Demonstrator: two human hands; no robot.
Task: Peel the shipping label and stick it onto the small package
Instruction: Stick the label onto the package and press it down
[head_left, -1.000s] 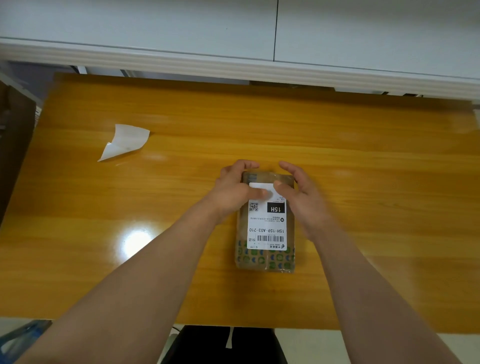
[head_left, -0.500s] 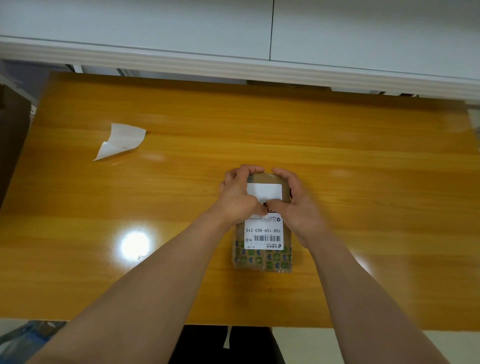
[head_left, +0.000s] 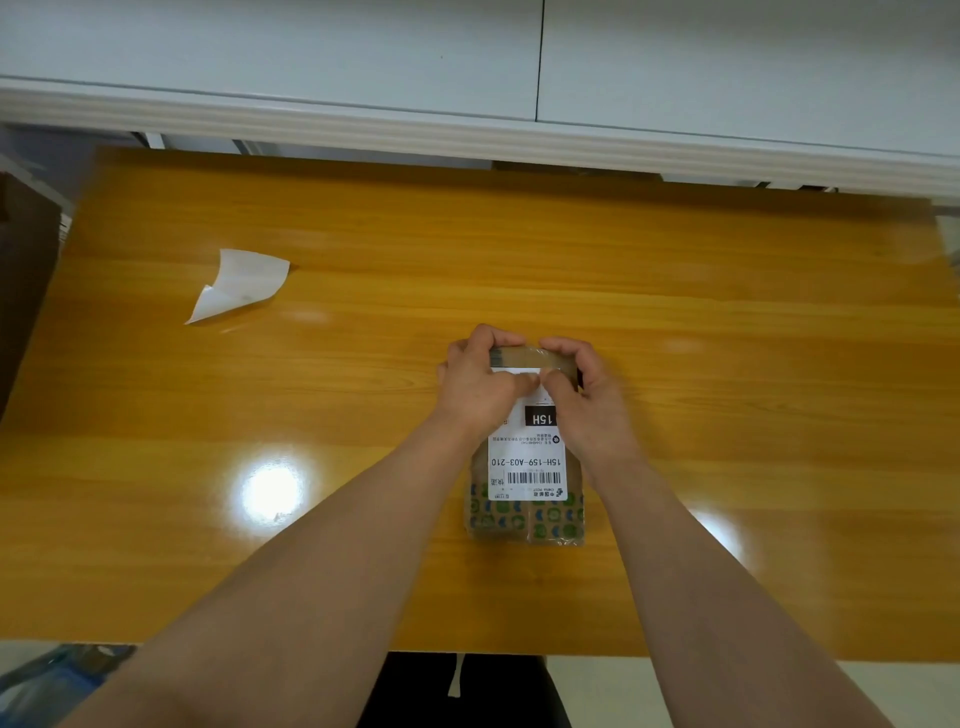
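Observation:
A small brown package (head_left: 524, 522) with green and blue print lies flat on the wooden table, near the middle. A white shipping label (head_left: 527, 467) with a barcode and "15H" lies on its top face. My left hand (head_left: 480, 387) grips the package's far left corner, thumb pressing on the label's far end. My right hand (head_left: 587, 400) grips the far right corner, thumb also on the label. The two thumbs nearly touch. The label's far edge is partly hidden by my fingers.
A curled white backing sheet (head_left: 241, 283) lies at the table's far left. The glossy table (head_left: 753, 364) ends at a white wall ledge (head_left: 467, 132) at the back. A dark object (head_left: 23, 270) stands off the left edge.
Both thumbs have slid from the label's middle up toward its far end. The hands have closed in around the package's far corners. The package has not shifted.

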